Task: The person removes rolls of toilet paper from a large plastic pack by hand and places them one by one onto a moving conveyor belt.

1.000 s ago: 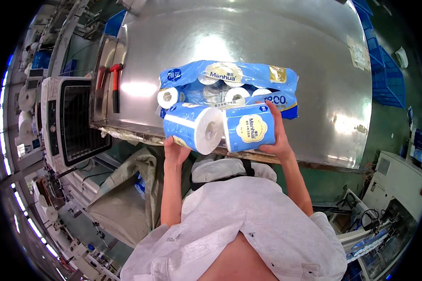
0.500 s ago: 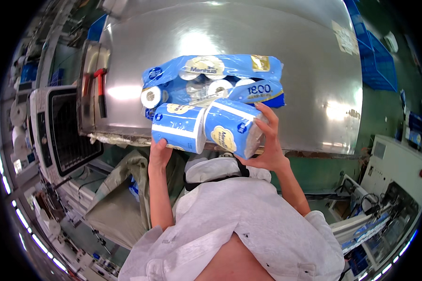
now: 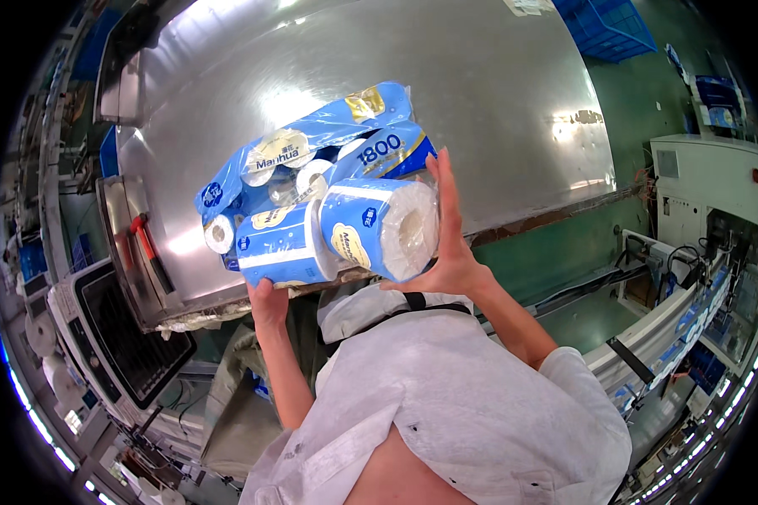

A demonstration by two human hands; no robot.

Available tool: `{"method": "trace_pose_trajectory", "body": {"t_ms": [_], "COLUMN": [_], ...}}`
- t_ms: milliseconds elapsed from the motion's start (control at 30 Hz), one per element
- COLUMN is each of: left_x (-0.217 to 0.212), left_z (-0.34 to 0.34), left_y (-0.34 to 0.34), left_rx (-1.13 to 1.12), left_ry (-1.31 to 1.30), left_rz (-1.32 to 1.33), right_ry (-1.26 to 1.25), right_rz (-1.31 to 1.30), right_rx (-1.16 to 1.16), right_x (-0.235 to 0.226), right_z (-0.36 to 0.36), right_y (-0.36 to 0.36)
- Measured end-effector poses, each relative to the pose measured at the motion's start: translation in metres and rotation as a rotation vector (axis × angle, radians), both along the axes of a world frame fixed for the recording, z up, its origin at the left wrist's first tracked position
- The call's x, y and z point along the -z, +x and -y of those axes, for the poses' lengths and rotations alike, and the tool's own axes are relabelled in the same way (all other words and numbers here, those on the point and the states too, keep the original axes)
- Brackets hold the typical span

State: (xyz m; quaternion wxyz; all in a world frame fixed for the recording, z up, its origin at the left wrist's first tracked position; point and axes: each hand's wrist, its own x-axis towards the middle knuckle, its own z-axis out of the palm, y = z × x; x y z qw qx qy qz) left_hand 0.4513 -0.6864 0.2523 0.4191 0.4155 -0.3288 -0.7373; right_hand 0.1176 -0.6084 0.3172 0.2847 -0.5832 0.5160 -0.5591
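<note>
Bright overhead light glared white off the steel table (image 3: 497, 109), washing out its upper part. Centre stayed sharp. Fisheye bent every edge; the rim fell dark, with machines there smeared and dim.

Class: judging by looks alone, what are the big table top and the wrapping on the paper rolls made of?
Table top: probably stainless steel, brushed; grey, with blurred light glare. Wrapping on the paper rolls: likely thin plastic film, glossy blue and white, creased, partly see-through over the roll ends.
</note>
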Motion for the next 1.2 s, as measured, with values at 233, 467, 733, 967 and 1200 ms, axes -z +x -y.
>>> {"method": "trace_pose_trajectory", "body": {"t_ms": [233, 467, 733, 967, 1200], "left_x": [-0.006, -0.056, -0.105, -0.100, -0.089], "left_z": [-0.006, 0.002, 0.017, 0.027, 0.058], "left_y": [0.000, -0.032, -0.015, 0.038, 0.109], "left_rx": [-0.064, -0.087, 0.091, -0.138, -0.381], "left_ry": [0.079, -0.208, -0.556, -0.715, -0.564], "left_rz": [-0.098, 0.224, 0.525, 0.426, 0.255], "right_ry": [-0.067, 0.056, 0.186, 0.206, 0.461], "right_rz": [0.161, -0.172, 0.023, -0.236, 0.004], "right_rx": [-0.109, -0.019, -0.040, -0.088, -0.109], "right_x": [-0.005, -0.014, -0.007, -0.002, -0.001], "right_z": [0.010, 0.019, 0.037, 0.069, 0.104], "right_y": [-0.003, -0.004, 0.033, 0.090, 0.167]}}
